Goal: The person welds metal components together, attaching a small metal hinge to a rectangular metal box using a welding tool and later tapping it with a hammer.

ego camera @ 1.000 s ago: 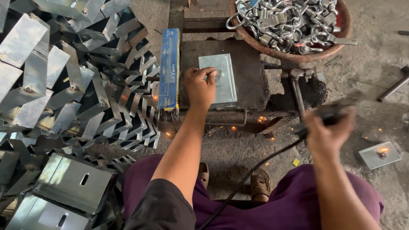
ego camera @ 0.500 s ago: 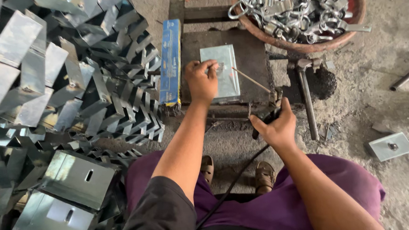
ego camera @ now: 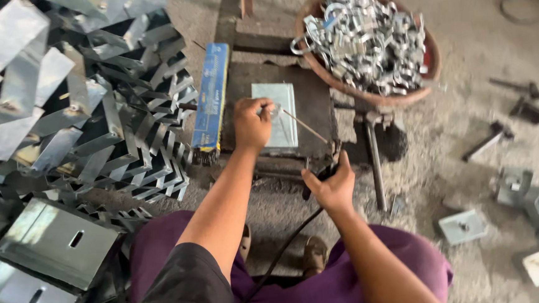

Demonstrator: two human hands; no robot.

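From the head camera, my left hand (ego camera: 252,122) is closed over a small metal piece, pressing it down onto the flat galvanised plate (ego camera: 275,115) that lies on the dark work block (ego camera: 313,102) straight ahead of me. I judge the grip is there to pin the piece in place, since the thin welding rod (ego camera: 303,126) slants in from the right and its tip ends right at those fingers. What exactly sits under the fingers is too small to tell.

My right hand (ego camera: 331,185) is nearer my body, clenched around the dark electrode holder (ego camera: 320,172), with the black cable (ego camera: 276,257) trailing back between my knees. Holding it low and back keeps the rod angled up toward the plate.

Just left of the left hand lies a long blue box (ego camera: 211,102), set along the edge of the block within easy reach. Further left is a big heap of bent galvanised plates (ego camera: 73,101), and slotted ones (ego camera: 57,242) are stacked by my left knee. Beyond the right hand stands a round basin (ego camera: 430,79) piled with shiny metal clamps (ego camera: 368,33). On the floor well to the right of that hand lie small square plates (ego camera: 463,227) and a hammer (ego camera: 487,141).
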